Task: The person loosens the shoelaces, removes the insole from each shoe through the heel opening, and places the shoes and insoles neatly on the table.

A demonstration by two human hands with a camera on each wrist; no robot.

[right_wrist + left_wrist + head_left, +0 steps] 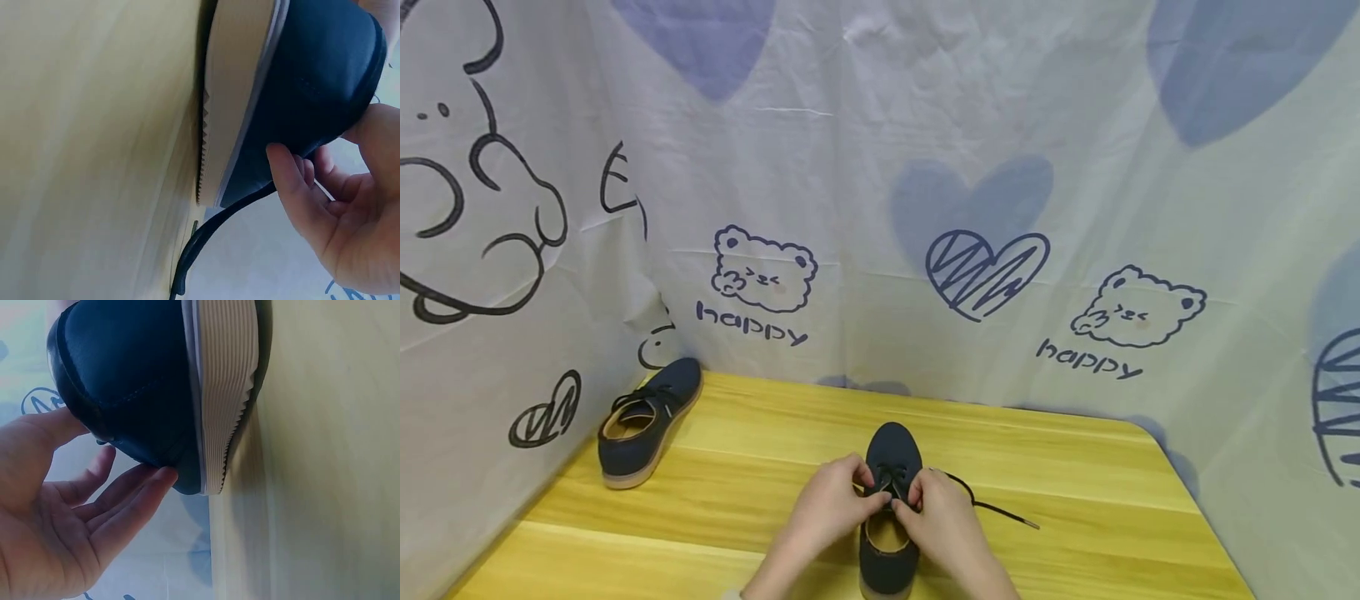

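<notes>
A dark navy lace-up shoe [891, 446] stands on the table, toe pointing away from me. My left hand [831, 500] grips the left edge of its opening near the laces, the thumb at the tongue. From the other side, my right hand [943, 512] grips the right edge, its thumb close to the left one. In the left wrist view, fingertips of the left hand [81, 506] touch the shoe's side [131, 381]. A black shoelace [215, 222] runs out past the right hand [344, 206]. What the thumbs press inside is partly hidden.
A matching navy shoe [636, 446] with its lace on top stands at the table's left edge. The yellow wood-grain table [760, 433] meets a white printed cloth [865, 333] at the back and sides. The shoelace's free end [1015, 517] lies right of the near shoe.
</notes>
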